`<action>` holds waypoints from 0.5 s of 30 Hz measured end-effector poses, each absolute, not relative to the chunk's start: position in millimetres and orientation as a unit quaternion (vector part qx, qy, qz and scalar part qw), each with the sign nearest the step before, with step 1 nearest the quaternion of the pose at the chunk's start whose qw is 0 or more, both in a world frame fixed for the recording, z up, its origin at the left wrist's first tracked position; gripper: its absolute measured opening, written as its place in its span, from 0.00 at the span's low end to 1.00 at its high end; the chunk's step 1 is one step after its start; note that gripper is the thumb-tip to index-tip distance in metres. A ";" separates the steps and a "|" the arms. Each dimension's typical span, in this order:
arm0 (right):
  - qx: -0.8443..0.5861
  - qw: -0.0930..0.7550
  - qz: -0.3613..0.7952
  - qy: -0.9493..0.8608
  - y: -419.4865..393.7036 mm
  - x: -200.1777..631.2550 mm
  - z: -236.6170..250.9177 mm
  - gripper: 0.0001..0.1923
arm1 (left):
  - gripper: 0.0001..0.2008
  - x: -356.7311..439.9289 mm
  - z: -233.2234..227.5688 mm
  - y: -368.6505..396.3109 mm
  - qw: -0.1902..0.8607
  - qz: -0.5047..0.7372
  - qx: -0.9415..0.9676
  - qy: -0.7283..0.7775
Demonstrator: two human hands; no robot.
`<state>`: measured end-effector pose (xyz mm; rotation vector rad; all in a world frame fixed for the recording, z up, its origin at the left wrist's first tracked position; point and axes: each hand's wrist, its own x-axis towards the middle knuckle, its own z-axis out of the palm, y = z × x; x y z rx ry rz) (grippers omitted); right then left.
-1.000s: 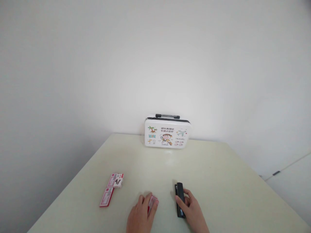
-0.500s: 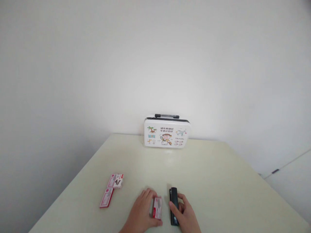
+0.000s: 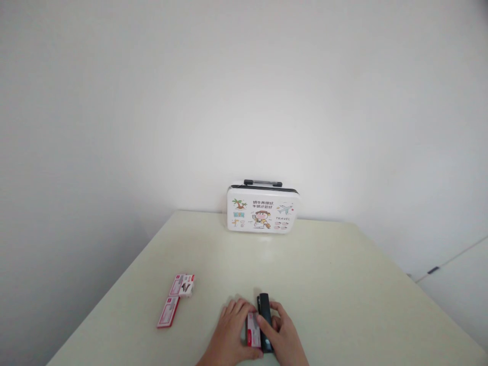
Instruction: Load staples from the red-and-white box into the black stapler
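Observation:
Near the front of the table, my left hand is closed around a small red-and-white box, its thumb at the near end and fingers at the far end. My right hand grips a black stapler, thumb on the left side and fingers on the right. Stapler and box stand side by side and seem to touch. To the left lie flat red-and-white boxes, with a small white box showing a stapler picture beside the farther one.
A white case with cartoon prints and a black-ended handle stands upright at the back of the pale table, close to the wall. The table's right edge slopes away toward a white panel.
The stapler in my right hand has moved left, up against the box. My left hand has shifted slightly right with the box.

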<state>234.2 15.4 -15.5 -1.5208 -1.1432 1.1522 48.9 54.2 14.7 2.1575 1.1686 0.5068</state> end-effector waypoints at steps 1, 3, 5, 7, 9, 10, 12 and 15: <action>-0.613 0.442 0.469 -0.457 15.7 233.4 -15.7 0.34 | 0.41 51.0 12.9 54.2 0.312 0.189 0.821 0.439; -0.618 0.442 0.469 -0.450 16.0 231.9 -15.8 0.35 | 0.46 51.9 8.3 53.8 0.307 0.191 0.827 0.430; -0.626 0.442 0.462 -0.446 15.8 230.7 -15.4 0.34 | 0.45 42.8 4.6 52.8 0.288 0.215 0.824 0.437; -0.630 0.440 0.460 -0.445 15.2 230.5 -14.8 0.33 | 0.30 19.2 4.0 51.7 0.230 0.271 0.790 0.499; -0.631 0.436 0.463 -0.444 14.7 231.1 -14.4 0.34 | 0.19 -17.5 6.2 51.4 0.124 0.330 0.698 0.623; -0.631 0.433 0.464 -0.445 14.6 231.7 -14.5 0.34 | 0.20 -38.4 7.4 51.4 0.061 0.340 0.627 0.699; -0.632 0.429 0.464 -0.448 14.7 232.9 -15.1 0.35 | 0.25 -77.7 8.2 51.4 -0.024 0.302 0.498 0.813; -0.633 0.427 0.464 -0.448 15.3 234.5 -15.6 0.36 | 0.26 -111.5 2.7 48.2 0.071 0.238 0.566 0.786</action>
